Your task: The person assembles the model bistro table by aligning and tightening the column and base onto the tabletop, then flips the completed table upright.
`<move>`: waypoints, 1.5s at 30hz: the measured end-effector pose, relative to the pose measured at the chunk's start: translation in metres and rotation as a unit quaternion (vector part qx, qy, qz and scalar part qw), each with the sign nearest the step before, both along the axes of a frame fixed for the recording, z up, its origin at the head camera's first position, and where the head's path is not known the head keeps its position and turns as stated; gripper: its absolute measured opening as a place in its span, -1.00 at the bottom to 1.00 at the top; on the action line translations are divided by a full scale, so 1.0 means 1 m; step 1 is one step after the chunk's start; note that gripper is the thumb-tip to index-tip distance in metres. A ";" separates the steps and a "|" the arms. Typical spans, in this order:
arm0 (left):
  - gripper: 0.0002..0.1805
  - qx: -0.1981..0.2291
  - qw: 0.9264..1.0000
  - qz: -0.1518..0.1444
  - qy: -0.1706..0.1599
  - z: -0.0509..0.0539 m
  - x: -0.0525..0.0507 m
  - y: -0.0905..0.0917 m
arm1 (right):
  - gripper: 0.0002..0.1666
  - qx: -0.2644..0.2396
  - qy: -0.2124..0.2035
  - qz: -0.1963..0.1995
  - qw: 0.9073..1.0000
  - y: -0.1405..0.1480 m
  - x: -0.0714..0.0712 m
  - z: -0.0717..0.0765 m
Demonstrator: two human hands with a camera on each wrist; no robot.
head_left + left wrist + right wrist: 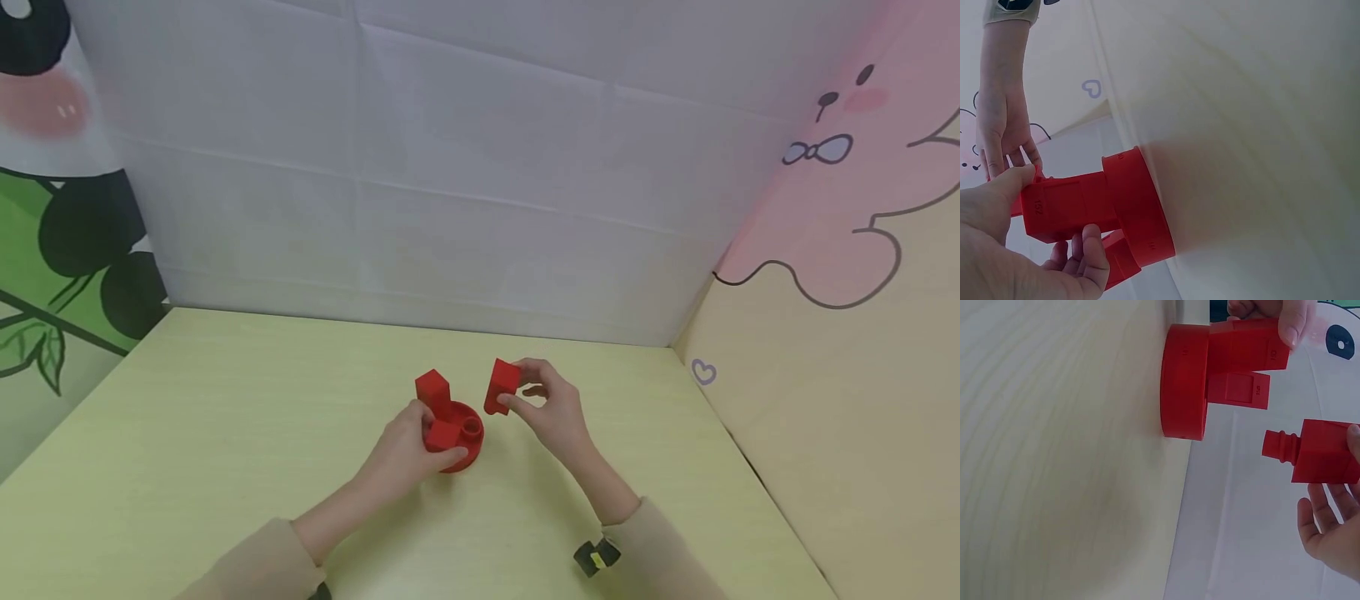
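On a pale counter [225, 400], two red blocks [432, 387] are seated in a base [475, 447] below the left hand [400, 447], one gripped by it; a third block [502, 385], pinched in the right hand [557, 410], seems left to fit.

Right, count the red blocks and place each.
3. One red block is in the right hand, clear of the round base; a second block stands on that base, gripped by the left hand; a third block is there, behind it in the head view. No others show.
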State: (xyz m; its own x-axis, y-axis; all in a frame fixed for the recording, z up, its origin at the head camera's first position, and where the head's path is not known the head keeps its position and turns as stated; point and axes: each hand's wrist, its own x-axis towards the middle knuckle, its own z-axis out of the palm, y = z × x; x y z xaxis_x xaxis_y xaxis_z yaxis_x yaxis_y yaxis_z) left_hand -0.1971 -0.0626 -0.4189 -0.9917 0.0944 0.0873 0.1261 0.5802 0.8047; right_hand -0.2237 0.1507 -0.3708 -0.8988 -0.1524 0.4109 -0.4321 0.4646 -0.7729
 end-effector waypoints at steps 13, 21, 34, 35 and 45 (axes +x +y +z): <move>-0.49 -0.002 1.000 -0.004 0.011 0.000 0.000 -0.003 | -0.52 -0.001 -0.026 0.031 0.999 -0.011 -0.020 -0.046; -0.53 -0.006 1.000 -0.008 0.014 0.001 -0.002 -0.010 | -0.51 0.032 -0.040 0.025 0.998 -0.018 -0.020 -0.049; -0.61 0.003 0.999 -0.031 0.013 0.000 -0.016 -0.025 | -0.50 0.062 -0.052 0.019 0.997 -0.019 -0.022 -0.049; -0.61 0.003 0.999 -0.034 0.014 -0.001 -0.018 -0.027 | -0.51 0.066 -0.053 0.019 0.996 -0.019 -0.023 -0.049; -0.64 0.005 0.998 -0.070 0.011 -0.004 -0.032 -0.040 | -0.51 0.084 -0.050 0.035 0.995 -0.020 -0.020 -0.054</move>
